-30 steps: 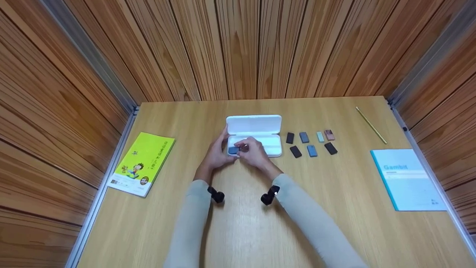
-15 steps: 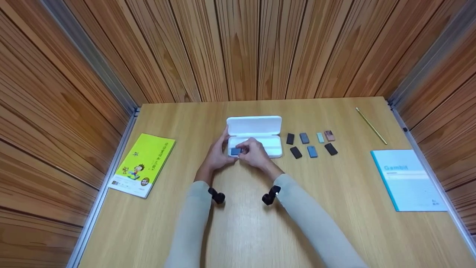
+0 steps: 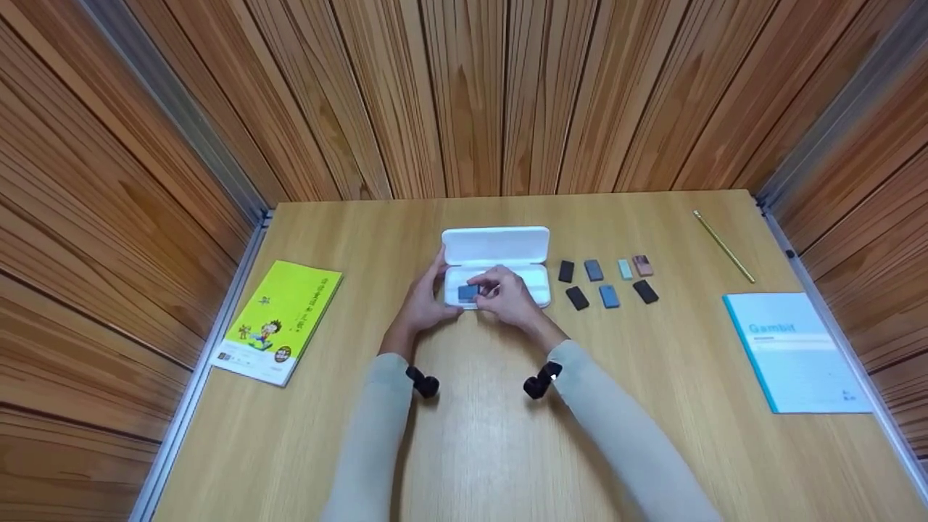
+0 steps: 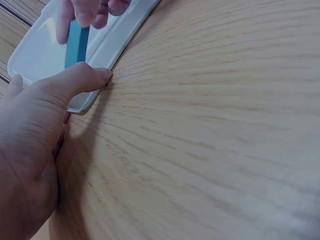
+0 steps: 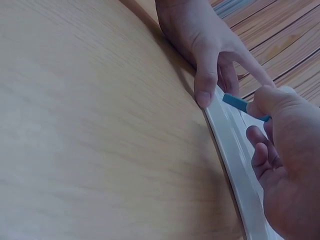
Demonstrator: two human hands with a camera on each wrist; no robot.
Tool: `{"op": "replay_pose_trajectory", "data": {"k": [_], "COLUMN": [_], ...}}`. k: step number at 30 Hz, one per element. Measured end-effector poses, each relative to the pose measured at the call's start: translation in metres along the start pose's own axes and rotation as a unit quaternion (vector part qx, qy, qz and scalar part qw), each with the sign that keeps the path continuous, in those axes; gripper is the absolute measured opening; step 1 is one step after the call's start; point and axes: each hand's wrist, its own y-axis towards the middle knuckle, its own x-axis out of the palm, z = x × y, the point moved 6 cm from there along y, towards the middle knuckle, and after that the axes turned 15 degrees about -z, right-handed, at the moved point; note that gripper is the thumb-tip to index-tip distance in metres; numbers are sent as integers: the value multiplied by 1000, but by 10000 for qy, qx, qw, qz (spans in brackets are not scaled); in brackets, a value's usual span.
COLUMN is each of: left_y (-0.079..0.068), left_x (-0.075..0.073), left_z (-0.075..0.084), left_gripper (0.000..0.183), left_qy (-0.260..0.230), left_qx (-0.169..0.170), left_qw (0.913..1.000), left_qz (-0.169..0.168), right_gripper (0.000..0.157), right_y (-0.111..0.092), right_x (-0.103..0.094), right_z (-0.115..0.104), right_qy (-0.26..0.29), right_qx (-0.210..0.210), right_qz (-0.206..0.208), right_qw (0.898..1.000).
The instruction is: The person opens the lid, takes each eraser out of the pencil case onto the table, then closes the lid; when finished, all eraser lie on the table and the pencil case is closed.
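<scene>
A white pencil case [image 3: 496,245] lies on the table with its lid raised at the back. My left hand [image 3: 423,303] grips the case's left end, and in the left wrist view its thumb [image 4: 87,80] presses on the front rim. Over the left part of the tray, my right hand [image 3: 509,299] pinches a small blue rectangular eraser [image 3: 467,292] between thumb and fingertips. The eraser [image 5: 235,102] looks teal in the right wrist view and juts toward the left hand. Part of it is hidden by the pinching fingers.
Several small blocks, including a black one [image 3: 577,297], a blue one [image 3: 609,296] and a pinkish one [image 3: 642,265], lie right of the case. A gold pencil [image 3: 725,246] and a light-blue notebook [image 3: 801,362] are farther right. A yellow-green book [image 3: 279,319] lies left.
My right hand has shifted slightly right with the eraser, which moved from the tray's left end toward its middle and now shows more. The left hand stays on the case.
</scene>
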Motion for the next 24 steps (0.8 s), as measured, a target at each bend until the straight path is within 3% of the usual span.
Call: {"op": "replay_pose_trajectory", "data": {"k": [13, 24], "left_y": [2, 2], "left_x": [1, -2], "left_z": [-1, 1], "left_gripper": [132, 134], "left_qy": [-76, -114], "left_qx": [-163, 236], "left_qw": [9998, 9997], "left_qz": [-36, -31], "right_gripper": [31, 31], "right_y": [-19, -46], "right_x": [-26, -56], "right_z": [1, 10], "right_qy": [146, 7], "right_qx": [-273, -138], "right_qz": [167, 314], "right_qw": [9994, 9994]}}
